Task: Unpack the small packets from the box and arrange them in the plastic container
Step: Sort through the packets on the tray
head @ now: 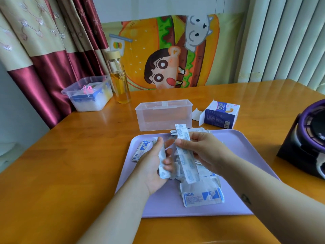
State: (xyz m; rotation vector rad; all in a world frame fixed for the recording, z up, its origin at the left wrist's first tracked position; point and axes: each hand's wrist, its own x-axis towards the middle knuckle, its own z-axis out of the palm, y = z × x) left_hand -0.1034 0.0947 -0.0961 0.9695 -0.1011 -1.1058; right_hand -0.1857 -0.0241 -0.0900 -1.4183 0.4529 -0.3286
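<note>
Over the lilac tray point(242, 152), my left hand point(154, 164) grips a small bundle of white bandage packets point(162, 166). My right hand point(202, 150) pinches a long strip of packets point(186, 159) that hangs upright between the hands. Loose packets point(202, 196) lie heaped on the tray under my hands, and a few more point(140, 150) rest at its left edge. The clear plastic container point(163, 115) stands closed just beyond the tray. To its right lies the blue and white box point(219, 115), its flap open.
A glass bottle point(119, 78) with yellow liquid and a lidded plastic tub point(88, 94) stand at the table's back left. A black and purple device point(306, 140) sits at the right edge. A cartoon cloth hangs behind the table.
</note>
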